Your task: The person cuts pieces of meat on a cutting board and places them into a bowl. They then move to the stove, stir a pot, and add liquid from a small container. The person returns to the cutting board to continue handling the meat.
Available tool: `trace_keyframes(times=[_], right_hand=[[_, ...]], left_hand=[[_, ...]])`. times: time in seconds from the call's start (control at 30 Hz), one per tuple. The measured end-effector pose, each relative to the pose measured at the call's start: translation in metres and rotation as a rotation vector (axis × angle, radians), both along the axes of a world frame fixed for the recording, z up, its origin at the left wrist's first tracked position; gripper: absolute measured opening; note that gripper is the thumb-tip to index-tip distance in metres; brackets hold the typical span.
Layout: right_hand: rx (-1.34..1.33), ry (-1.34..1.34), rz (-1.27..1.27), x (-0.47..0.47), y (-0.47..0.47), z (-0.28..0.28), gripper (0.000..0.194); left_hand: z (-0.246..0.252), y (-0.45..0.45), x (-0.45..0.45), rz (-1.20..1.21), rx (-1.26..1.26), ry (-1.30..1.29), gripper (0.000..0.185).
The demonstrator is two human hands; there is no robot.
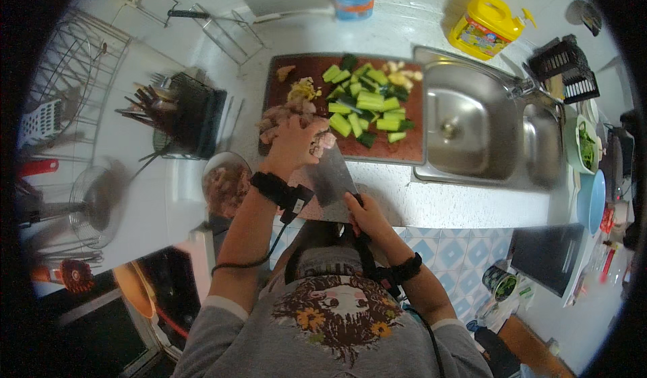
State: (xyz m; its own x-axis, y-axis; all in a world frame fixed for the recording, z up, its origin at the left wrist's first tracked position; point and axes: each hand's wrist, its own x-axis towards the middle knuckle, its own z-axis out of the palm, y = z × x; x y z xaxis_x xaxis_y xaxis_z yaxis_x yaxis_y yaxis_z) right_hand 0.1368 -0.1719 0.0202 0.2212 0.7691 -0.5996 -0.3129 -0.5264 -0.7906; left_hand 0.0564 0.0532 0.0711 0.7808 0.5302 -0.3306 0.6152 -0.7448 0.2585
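Observation:
A cleaver (331, 173) is in my right hand (368, 215), its broad blade reaching up and left to the near edge of a brown cutting board (384, 149). My left hand (294, 143) is over raw meat pieces (283, 117) on the board's left side, with some meat against its fingers at the blade's far end; whether the fingers grip it is unclear. Chopped green vegetable pieces (370, 100) cover the middle and right of the board. Peeled garlic cloves (404, 75) lie at its upper right, and a yellowish chopped heap (306, 90) sits above the meat. A bowl of raw meat (227, 183) stands left of my wrist.
A steel sink (470, 120) adjoins the board on the right, with a yellow jug (482, 27) behind it. A utensil rack (194, 115) stands left. A blue and orange bottle (354, 1) is behind the board. A green basin (581, 145) and blue bowl (591, 201) are far right.

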Motion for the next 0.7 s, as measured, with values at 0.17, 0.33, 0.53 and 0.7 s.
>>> trace_keyframes(times=[0.17, 0.33, 0.53, 0.7], right_hand=[[-0.008, -0.018, 0.051, 0.008, -0.001, -0.013, 0.043], [0.012, 0.014, 0.055, 0.006, 0.002, -0.041, 0.044], [-0.091, -0.144, 0.148, 0.011, 0.001, -0.036, 0.049], [-0.005, 0.014, 0.103, 0.017, 0.004, -0.02, 0.045]], left_hand=[[0.001, -0.005, 0.004, 0.019, 0.066, 0.127, 0.093], [0.001, -0.004, 0.002, 0.035, 0.08, 0.039, 0.097], [0.004, 0.0, 0.005, 0.092, -0.012, 0.151, 0.096], [0.006, 0.0, 0.005, 0.157, -0.055, 0.167, 0.092]])
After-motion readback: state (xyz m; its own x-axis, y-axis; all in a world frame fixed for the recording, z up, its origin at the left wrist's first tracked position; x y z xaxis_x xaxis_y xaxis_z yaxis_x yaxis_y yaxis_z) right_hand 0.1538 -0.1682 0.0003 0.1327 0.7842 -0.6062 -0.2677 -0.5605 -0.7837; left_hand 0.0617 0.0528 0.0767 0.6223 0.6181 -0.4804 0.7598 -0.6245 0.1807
